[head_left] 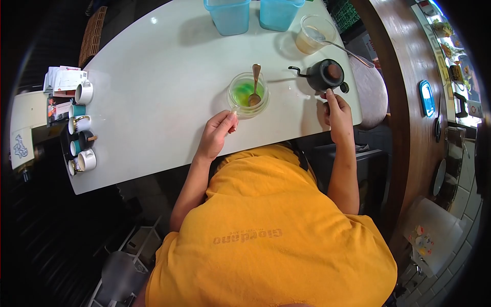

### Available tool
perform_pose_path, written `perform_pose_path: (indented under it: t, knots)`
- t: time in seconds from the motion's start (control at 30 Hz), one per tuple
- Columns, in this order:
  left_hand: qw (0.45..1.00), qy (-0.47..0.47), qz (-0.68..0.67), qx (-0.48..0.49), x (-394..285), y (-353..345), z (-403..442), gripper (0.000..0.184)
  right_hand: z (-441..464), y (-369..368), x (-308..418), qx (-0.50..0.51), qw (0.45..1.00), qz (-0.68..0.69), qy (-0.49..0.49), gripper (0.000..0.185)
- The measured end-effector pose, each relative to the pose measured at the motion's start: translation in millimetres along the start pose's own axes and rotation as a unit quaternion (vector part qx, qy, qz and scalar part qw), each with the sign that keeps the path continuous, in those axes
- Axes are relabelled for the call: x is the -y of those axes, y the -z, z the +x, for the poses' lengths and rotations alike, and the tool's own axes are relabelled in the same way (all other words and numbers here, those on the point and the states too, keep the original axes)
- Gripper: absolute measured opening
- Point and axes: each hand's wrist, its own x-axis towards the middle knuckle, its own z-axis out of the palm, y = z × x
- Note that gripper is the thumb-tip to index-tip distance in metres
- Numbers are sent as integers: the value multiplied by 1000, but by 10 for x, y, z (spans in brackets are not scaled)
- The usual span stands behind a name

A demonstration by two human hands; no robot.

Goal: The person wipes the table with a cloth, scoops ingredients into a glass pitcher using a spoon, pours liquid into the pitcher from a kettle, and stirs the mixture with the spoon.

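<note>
The left hand (221, 130) pinched the handle of a clear cup (244, 109) of green-yellow liquid, a spoon (256, 77) standing in it. The right hand (337, 111) gripped a black kettle (322, 75) rightward; beyond, blue containers (228, 19) stood on the bench (153, 102).

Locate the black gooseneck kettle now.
In the head view, the black gooseneck kettle is at upper right, held by the right hand, right of the glass cup and below the clear tub.
</note>
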Motion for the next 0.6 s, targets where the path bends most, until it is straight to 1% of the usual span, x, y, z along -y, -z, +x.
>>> perform_pose_path:
  t: [0.2,0.33,0.4,0.5,0.6]
  knots:
    - [1000,5,16,8,43,34,-11,27,16,-95,-144,-42,996,53,57,33]
    - [999,5,38,-6,10,-3,-27,29,-87,-122,-71,-31,996,65,58,31]
    - [999,2,42,-7,5,-5,-32,29,-140,-117,-20,9,993,95,66,30]
    - [999,3,50,6,8,-10,-38,30,-228,-125,104,34,993,89,74,32]
    - [998,11,54,24,-3,-41,-50,31,-306,-159,211,39,993,65,91,31]
